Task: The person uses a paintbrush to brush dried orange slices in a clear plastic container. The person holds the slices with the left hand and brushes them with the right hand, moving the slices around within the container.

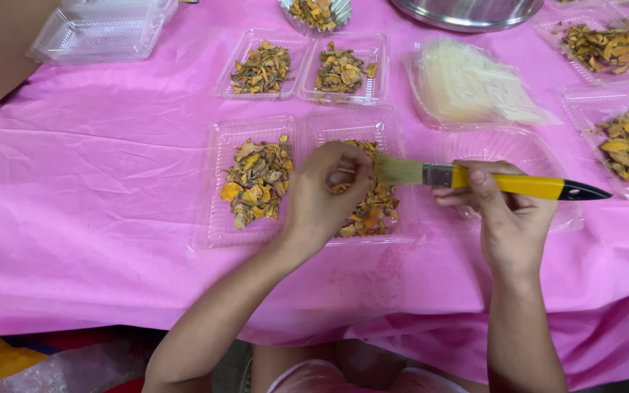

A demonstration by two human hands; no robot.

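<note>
hiding part of the tray (pixel 394 131), left hand (pixel 329 189)

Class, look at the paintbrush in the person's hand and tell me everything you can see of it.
The paintbrush is flat, with pale bristles, a silver metal band and a yellow handle ending in a black tip. It lies almost level above the pink tablecloth, bristles pointing left. The right hand grips its handle near the band. The bristles meet the fingertips of the left hand, which is held over a clear plastic tray of dried orange-brown pieces.
</note>
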